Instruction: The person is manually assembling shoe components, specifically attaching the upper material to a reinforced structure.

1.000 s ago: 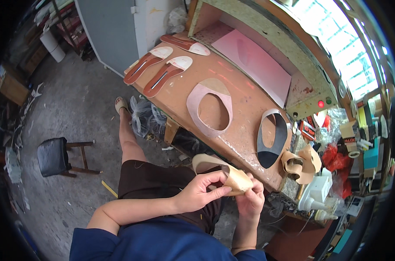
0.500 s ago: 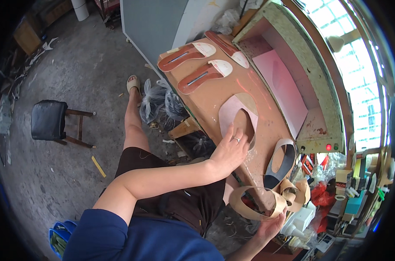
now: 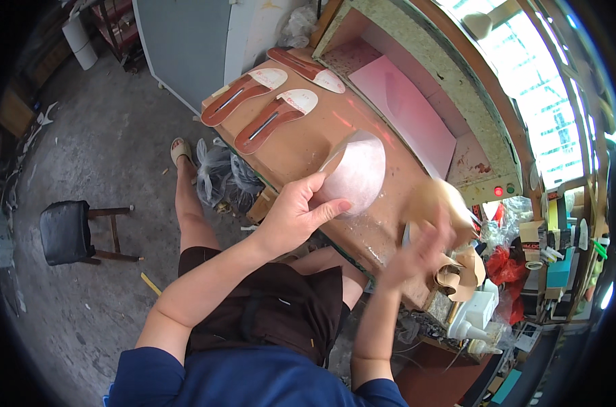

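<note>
My left hand [image 3: 300, 211] grips a pale pink shoe upper [image 3: 362, 173] by its near edge, thumb on the smooth curved face and fingers behind. The upper is raised and tilted over the brown worktable [image 3: 315, 146]. To the right, my right hand [image 3: 423, 254] is smeared by motion. At its fingers is a blurred beige looped piece [image 3: 441, 202], seemingly held; its outline cannot be made out. A black shoe upper beneath that hand is mostly hidden.
Several brown insoles with white heels [image 3: 271, 122] lie on the table's far left. Behind stands an open-fronted box [image 3: 484, 159] with a lit red light. Curled beige pieces [image 3: 459, 275] and white bottles [image 3: 469, 325] crowd the right corner. A black stool [image 3: 65, 232] stands left.
My left hand has picked the pink upper off the table and tilted it up. My right hand has risen up and leftward with the beige piece. The whole view has shifted a little.
</note>
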